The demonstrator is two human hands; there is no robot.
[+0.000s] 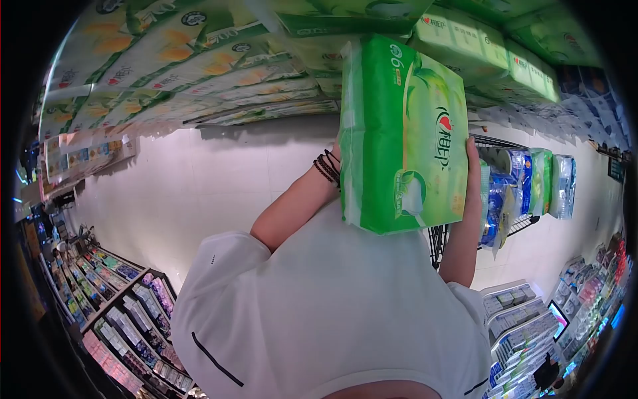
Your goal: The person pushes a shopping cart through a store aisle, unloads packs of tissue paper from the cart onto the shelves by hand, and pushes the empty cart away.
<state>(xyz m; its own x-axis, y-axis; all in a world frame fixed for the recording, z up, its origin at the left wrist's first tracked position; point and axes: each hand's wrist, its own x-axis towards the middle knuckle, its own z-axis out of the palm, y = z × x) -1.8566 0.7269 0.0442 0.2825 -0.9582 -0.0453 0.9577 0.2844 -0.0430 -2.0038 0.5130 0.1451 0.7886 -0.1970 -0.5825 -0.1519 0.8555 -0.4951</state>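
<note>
A shop aisle with a pale tiled floor (219, 163) stretches around me, with lit shelving (113, 299) low on my left and more shelves (522, 312) low on my right. Ahead rises a display of tissue packs: orange-and-green ones (169, 56) in close rows to the left, and light-green packs (458, 43) to the right. The rows sit with their printing outward, presumably so the brand reads at a glance.

The green 心相印 tissue pack (432, 133), marked with a 6, is up in front of my white shirt (345, 306), between my arms. My right hand (473, 163) has its fingers laid along the pack's right side, holding it there. My left hand (337, 147) reaches the opposite side, below the dark bracelets (324, 167), but the pack hides those fingers, so I cannot tell how far they are curled. I judge the two-sided hold suits something this broad and bulky; one hand would probably let it tip, and a hard pinch could crumple its soft wrap.

Past my right forearm is the black wire shopping cart (492, 141), with blue packages (495, 206) and a slim green pack (545, 179) bunched upright, perhaps to save room.
</note>
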